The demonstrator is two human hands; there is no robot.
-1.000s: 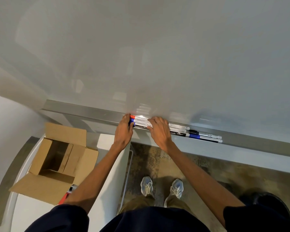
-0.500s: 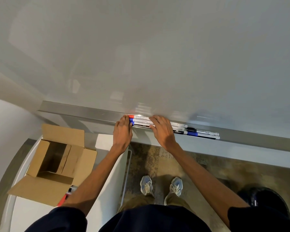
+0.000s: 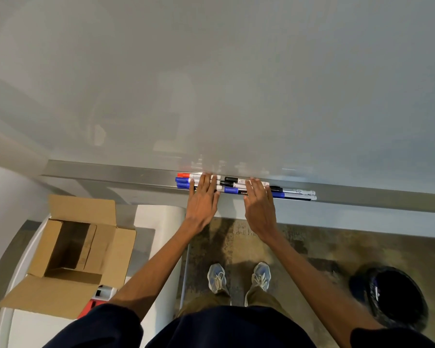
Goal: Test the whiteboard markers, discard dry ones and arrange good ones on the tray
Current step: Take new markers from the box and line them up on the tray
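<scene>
Whiteboard (image 3: 211,84) fills the top, with a metal tray (image 3: 111,172) under it. Markers (image 3: 232,184) lie in rows on the tray. Both hands have slid right. The left hand (image 3: 202,199) and right hand (image 3: 260,204) now press flat on them, fingers straight, gripping nothing. It looks like last tidying.

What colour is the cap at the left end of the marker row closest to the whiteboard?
The cap is red; head view.
</scene>
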